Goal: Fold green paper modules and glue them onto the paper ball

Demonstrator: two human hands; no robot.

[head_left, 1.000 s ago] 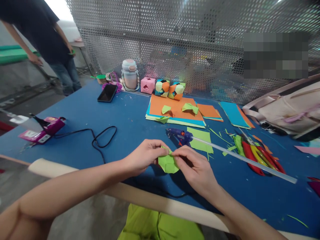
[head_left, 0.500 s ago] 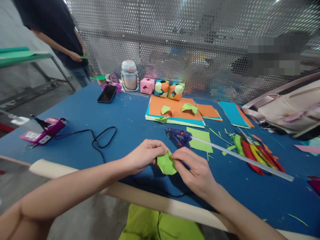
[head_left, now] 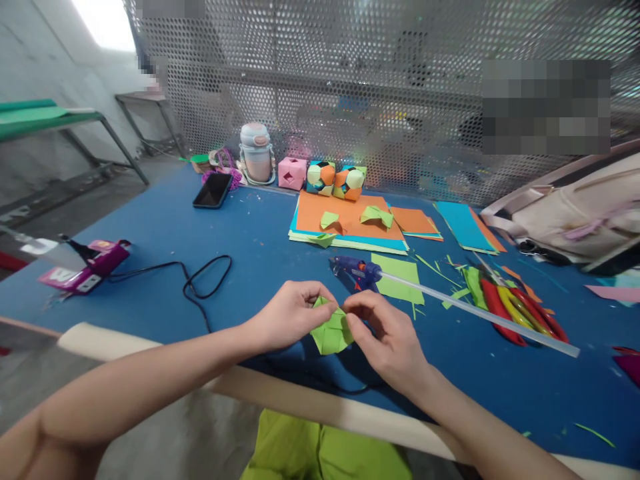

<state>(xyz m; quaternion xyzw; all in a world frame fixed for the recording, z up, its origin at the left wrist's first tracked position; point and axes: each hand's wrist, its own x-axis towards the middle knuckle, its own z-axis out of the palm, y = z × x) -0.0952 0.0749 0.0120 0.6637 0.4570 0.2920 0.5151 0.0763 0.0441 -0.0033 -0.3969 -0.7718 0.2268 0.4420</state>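
Observation:
A folded green paper piece (head_left: 331,331) is held just above the blue table (head_left: 250,233), near its front edge. My left hand (head_left: 287,316) pinches its upper left corner with the fingers curled shut. My right hand (head_left: 390,343) pinches its upper right part between thumb and forefinger. A blue glue gun (head_left: 356,271) with a long clear glue stick (head_left: 480,313) lies on the table just beyond my hands, on a green paper sheet (head_left: 400,279).
Stacked orange, blue and green sheets (head_left: 350,223) with small green folds lie mid-table. Paper cubes (head_left: 333,180), a pink box (head_left: 293,172), a bottle (head_left: 257,152) and a phone (head_left: 213,190) stand behind. Scissors (head_left: 510,303) are right, a pink tool (head_left: 87,263) with black cable (head_left: 200,283) left, a bag (head_left: 575,213) far right.
The person in dark clothes at the back left has gone out of view. My hands have turned the green paper slightly while keeping hold of it.

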